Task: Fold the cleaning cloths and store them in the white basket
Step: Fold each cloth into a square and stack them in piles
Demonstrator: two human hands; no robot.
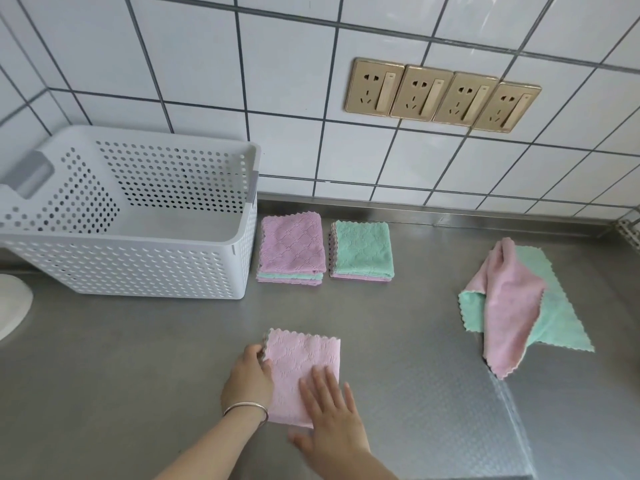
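Note:
A folded pink cloth (304,362) lies on the steel counter near the front. My left hand (249,379) grips its left edge, fingers curled round the border. My right hand (332,417) presses flat on its lower right part with straight fingers. The white perforated basket (145,268) stands at the back left, and I see nothing in it. Beside it sit two folded stacks, one topped purple (292,247) and one topped green (362,249). Unfolded pink (509,317) and green (557,306) cloths lie crumpled together at the right.
The steel counter (398,313) runs to a tiled wall with several gold sockets (440,95). A white rounded object (12,306) shows at the left edge. A textured mat (450,410) covers the counter's front right.

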